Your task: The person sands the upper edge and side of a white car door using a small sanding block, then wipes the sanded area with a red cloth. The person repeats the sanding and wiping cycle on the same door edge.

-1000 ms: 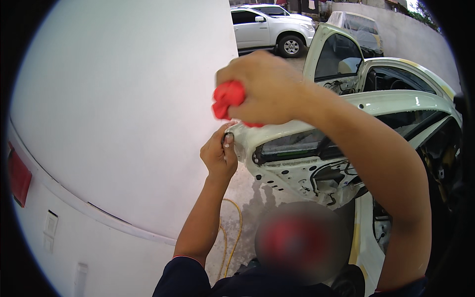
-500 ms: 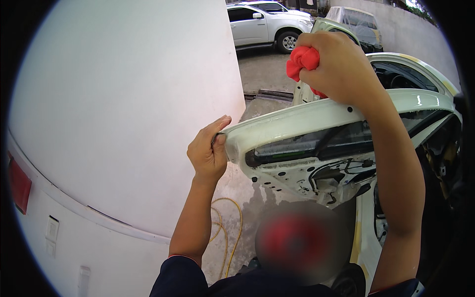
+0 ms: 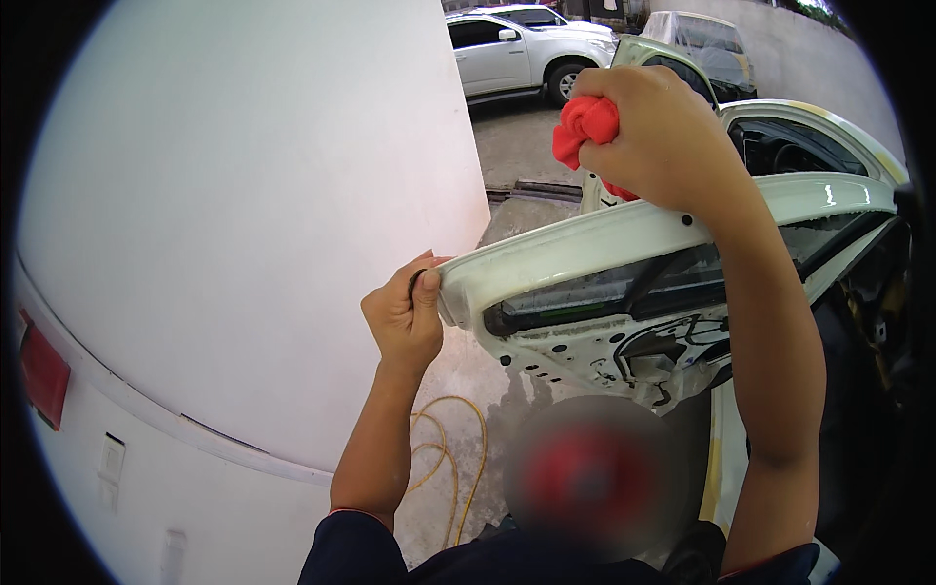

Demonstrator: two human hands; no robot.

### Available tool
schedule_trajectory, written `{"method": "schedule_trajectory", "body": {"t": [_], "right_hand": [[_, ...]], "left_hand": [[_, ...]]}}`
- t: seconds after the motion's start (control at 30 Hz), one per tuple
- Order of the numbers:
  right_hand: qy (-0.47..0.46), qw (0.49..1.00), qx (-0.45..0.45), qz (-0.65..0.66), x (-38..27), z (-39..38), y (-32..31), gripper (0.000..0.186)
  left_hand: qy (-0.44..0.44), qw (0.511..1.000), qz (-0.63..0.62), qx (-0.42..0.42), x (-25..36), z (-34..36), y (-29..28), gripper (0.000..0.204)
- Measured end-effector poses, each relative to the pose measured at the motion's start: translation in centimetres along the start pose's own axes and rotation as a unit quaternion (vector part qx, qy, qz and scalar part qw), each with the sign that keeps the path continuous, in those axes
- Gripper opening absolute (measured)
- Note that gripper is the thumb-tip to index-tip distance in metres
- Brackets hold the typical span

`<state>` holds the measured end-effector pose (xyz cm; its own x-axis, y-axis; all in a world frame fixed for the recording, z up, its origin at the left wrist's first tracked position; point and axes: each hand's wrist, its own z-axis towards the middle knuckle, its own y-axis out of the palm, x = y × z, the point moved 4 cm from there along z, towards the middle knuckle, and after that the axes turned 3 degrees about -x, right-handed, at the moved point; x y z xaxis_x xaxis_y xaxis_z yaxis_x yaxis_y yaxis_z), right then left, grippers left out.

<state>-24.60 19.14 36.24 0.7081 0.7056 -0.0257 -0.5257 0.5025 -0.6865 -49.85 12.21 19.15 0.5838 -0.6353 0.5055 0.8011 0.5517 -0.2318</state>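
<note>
A cream-white car door stands open across my view, its frame, dark glass and bare inner panel with holes and wiring showing. My left hand is closed on the door's left end, thumb over the edge beside a small dark piece. My right hand is closed round a bunched red cloth, at the top edge of the door frame toward the right; whether the cloth touches the paint is hidden.
A white wall fills the left. A yellow hose loops on the concrete floor below. The car body and another open door are at right and behind. White vehicles and a covered vehicle stand farther back. A blurred red-centred shape covers the bottom middle.
My right hand with the red cloth has moved rightward along the door from near my left hand. My left hand appears slightly farther left, still on the door's end.
</note>
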Motion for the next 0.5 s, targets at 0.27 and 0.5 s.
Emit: {"method": "schedule_trajectory", "body": {"t": [0.27,0.5], "right_hand": [[0.012,1.0,-0.012,0.004,0.3,0.4,0.0,0.038],[0.024,0.999,-0.025,0.023,0.4,0.3,0.1,0.037]], "left_hand": [[0.024,0.998,0.003,-0.057,0.2,0.8,-0.7,0.028],[-0.01,0.999,-0.018,-0.05,1.2,1.4,-0.2,0.027]]}}
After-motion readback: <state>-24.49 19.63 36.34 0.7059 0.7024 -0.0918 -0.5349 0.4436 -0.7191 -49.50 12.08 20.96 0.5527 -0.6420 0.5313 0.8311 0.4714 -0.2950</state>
